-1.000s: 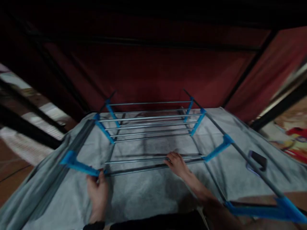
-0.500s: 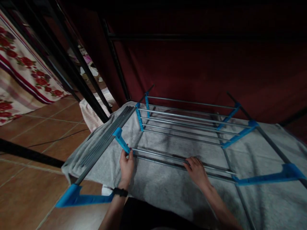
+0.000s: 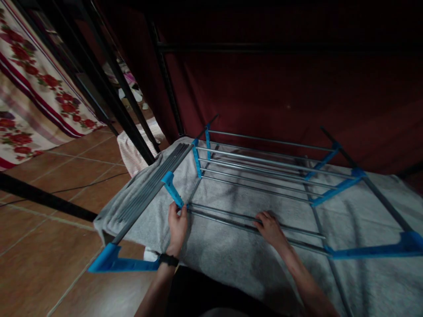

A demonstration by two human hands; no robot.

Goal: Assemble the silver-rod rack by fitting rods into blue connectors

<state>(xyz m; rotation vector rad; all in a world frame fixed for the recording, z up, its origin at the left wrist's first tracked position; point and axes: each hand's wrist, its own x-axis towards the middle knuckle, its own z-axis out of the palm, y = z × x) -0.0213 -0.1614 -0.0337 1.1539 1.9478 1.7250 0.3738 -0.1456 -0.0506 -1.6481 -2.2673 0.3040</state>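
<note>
A partly assembled rack of grey metal rods and blue plastic brackets lies on a grey blanket [image 3: 224,259]. My left hand [image 3: 177,224], a black band on its wrist, pinches the lower end of a short blue bracket [image 3: 172,188] where it meets the near rods. The fingers of my right hand [image 3: 270,226] are curled over a near metal rod [image 3: 228,213] right of its middle; a second rod runs just below. Farther back, several crossbars [image 3: 257,166] span between blue brackets on both sides. Another blue bracket [image 3: 122,263] sticks out left of my left wrist.
Several loose grey rods [image 3: 155,180] lie side by side along the blanket's left part. Black metal posts [image 3: 132,101] stand at the left, before a dark red curtain [image 3: 264,97]. Brown floor tiles [image 3: 42,246] and a floral cloth [image 3: 46,83] are farther left.
The view has turned slightly left, so the rack sits a little farther right. Both hands keep their grip on the bracket and the rod.
</note>
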